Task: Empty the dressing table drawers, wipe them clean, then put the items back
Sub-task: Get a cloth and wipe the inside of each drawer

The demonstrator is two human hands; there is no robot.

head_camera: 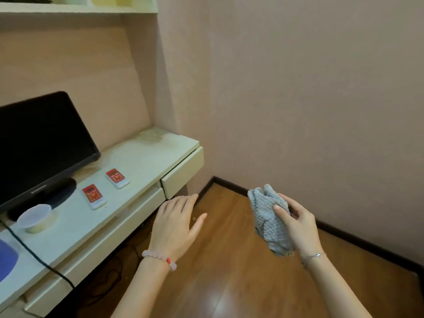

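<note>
The drawers: the small end drawer (182, 174) stands slightly out from the table (137, 161), the long one (96, 246) beside it looks nearly shut. The left hand (177, 226) hovers just before them, fingers (183, 203) spread flat and holding nothing, probably ready to pull. The right hand (298, 223) bunches a grey cloth (267, 216), fingers wrapped round it, kept clear for wiping. Two red calculators (94, 196) lie on top.
</note>
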